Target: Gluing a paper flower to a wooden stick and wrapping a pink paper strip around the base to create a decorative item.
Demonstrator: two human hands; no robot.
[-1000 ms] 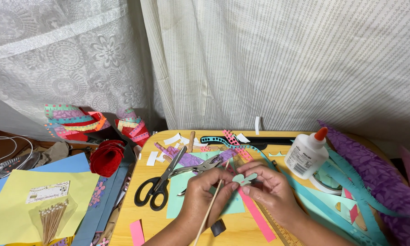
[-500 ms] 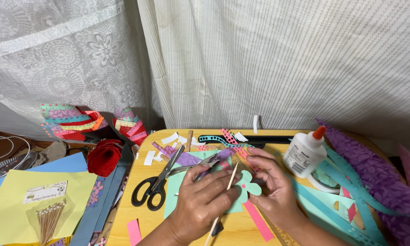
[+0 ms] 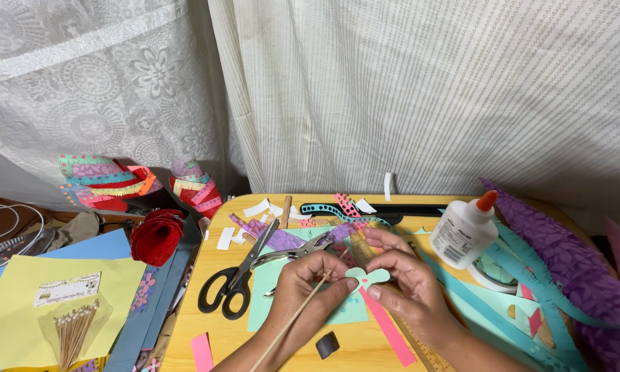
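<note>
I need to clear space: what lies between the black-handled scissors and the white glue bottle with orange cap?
In the head view, both hands, left and right, holding a mint paper cutout.

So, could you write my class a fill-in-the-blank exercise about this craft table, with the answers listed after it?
1. The left hand holds a thin wooden ____.
2. Both hands pinch a small mint-green paper ____ shape.
3. The black-handled scissors lie ____ on the yellow wooden table.
4. The white glue bottle has an ____ cap.

Answers: stick; flower; open; orange

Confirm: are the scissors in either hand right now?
No, the black-handled scissors lie on the yellow table beside the left hand, which holds a thin wooden stick; the right hand pinches a teal paper cutout.
</note>
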